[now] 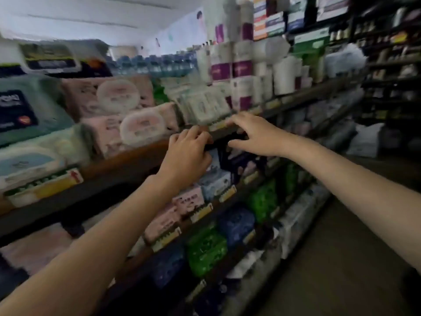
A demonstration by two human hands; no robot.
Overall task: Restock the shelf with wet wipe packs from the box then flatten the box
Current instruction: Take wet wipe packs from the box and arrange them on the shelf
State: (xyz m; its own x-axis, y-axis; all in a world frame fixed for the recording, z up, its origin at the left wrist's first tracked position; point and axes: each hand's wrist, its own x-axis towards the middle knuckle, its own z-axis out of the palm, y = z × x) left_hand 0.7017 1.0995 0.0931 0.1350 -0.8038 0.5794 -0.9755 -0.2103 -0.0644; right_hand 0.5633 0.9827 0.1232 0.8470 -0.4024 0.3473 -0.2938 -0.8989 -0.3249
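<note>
Pale white-and-green wipe packs (pixel 206 106) stand in a row on the shelf (pixel 230 131), just above both my hands. I would square them with flat fingertips, nudging them back from the lip so none tips off. My left hand (pixel 186 156) curls at the shelf edge, my right hand (pixel 252 135) spreads loose beside it; neither seems to hold a pack, though blur leaves me unsure. No box shows anywhere, and labels are unreadable.
</note>
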